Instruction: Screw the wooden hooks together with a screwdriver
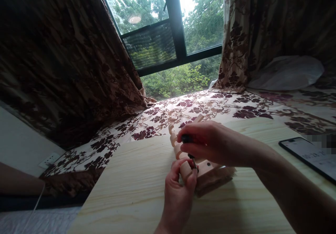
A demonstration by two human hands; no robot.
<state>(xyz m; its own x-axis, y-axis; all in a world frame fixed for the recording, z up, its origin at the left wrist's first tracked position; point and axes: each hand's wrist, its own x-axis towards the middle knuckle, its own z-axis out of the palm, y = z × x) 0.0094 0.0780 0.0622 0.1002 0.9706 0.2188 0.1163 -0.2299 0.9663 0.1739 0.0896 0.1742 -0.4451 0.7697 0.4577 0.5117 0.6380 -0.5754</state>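
Observation:
My right hand [210, 141] is closed around the black handle of a screwdriver [187, 138], whose thin shaft points down. The tip meets the wooden piece near a dark screw or hole; which of the two I cannot tell. With its fingers and thumb, my left hand [178, 188] grips a rounded pale wooden piece [186, 170] at the near end of the row. Several more curved wooden pieces [173, 139] run behind it, partly covered by my right hand. Beside them lies a thick wooden block [214, 174] with a dark round spot on top.
The pale wooden board [126, 188] lies under the work. A phone [306, 157] showing digits rests at the right. Floral cloth [162, 117] spreads behind the board toward the window [178, 27]. Patterned curtains [236, 38] hang either side; a white plastic bag [288, 73] sits at the back right.

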